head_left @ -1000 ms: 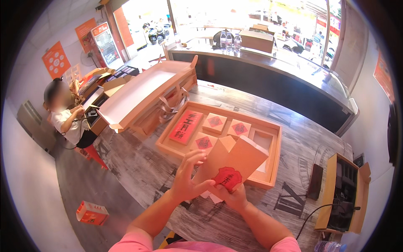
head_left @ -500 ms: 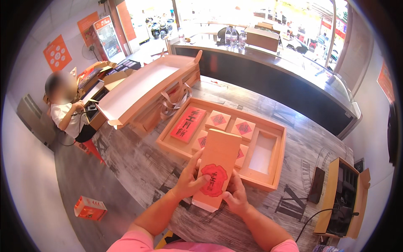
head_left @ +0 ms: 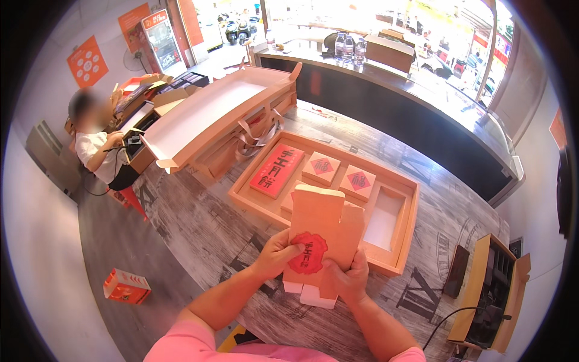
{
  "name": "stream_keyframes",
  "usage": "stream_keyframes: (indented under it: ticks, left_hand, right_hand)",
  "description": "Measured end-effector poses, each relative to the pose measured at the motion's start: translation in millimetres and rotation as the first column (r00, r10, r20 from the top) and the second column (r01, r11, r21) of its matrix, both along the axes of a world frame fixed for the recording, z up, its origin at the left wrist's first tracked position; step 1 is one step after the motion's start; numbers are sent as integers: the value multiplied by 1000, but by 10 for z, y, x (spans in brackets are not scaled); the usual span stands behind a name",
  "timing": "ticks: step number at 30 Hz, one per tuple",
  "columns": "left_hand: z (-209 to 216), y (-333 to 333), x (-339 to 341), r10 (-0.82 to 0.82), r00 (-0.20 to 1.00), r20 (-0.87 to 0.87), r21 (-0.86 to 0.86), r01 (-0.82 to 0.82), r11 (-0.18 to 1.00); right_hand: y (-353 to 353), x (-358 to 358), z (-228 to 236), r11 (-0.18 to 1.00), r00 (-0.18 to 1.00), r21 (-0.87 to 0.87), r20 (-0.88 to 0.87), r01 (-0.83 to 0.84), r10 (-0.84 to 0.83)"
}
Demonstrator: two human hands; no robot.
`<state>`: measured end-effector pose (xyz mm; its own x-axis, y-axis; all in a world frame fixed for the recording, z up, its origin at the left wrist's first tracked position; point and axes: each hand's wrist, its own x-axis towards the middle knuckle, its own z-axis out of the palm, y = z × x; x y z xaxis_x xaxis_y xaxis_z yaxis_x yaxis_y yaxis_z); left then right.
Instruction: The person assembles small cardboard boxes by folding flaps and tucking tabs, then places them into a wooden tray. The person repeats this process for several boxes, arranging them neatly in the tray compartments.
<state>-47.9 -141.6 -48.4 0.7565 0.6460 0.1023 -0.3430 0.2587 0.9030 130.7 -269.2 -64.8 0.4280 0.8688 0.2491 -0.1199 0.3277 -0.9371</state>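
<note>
Orange-brown folding card carton (head_left: 316, 214), printed with a red seal-shaped emblem (head_left: 307, 253), is between the two hands, its upper end overlapping the view of what lies beyond; the bare left hand (head_left: 277, 253) grips its left edge, thumb pressed on the emblem, while the bare right hand (head_left: 348, 279) grasps the lower right side, thumb across the card; pale end flaps (head_left: 318, 298) hang loose below and between the hands, over the grey wood-patterned worktop (head_left: 205, 235); the step in hand looks like working the carton into shape, its lower end not yet closed; the next move seems to call for even, light pressure from both hands to square the panels, then one hand freed for the flaps, since thin card could crease under the thumbs; just beyond the hands lies a shallow orange-brown cardboard tray (head_left: 412, 226), partly hidden by the carton; in it, ahead of the left hand, is a long flat red box (head_left: 277, 172); ahead of the right hand, square pale-brown boxes with red diamond labels (head_left: 358, 183).
</note>
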Motion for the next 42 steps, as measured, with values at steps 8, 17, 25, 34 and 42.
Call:
stream_keyframes:
  ticks: [8,17,25,34,42]
  left_hand:
    - [-47,31,8,45,989,142,-152,-23,988]
    - [-48,-155,38,-371,835,406,-525,545,654]
    - [-133,-208,133,-525,770,363,-525,634,568]
    - [-59,158,-41,-292,942,-166,-91,280,956]
    - [348,121,-91,-35,991,133,474,-33,880]
  right_hand:
    - [-40,71,-29,922,852,246,-365,-300,375]
    - [-37,56,-159,916,893,136,-210,-376,398]
    - [-118,183,-59,868,749,146,-451,-474,485]
    - [-52,48,258,945,865,249,-403,-210,299]
    - [-56,74,-36,968,979,149,37,-202,199]
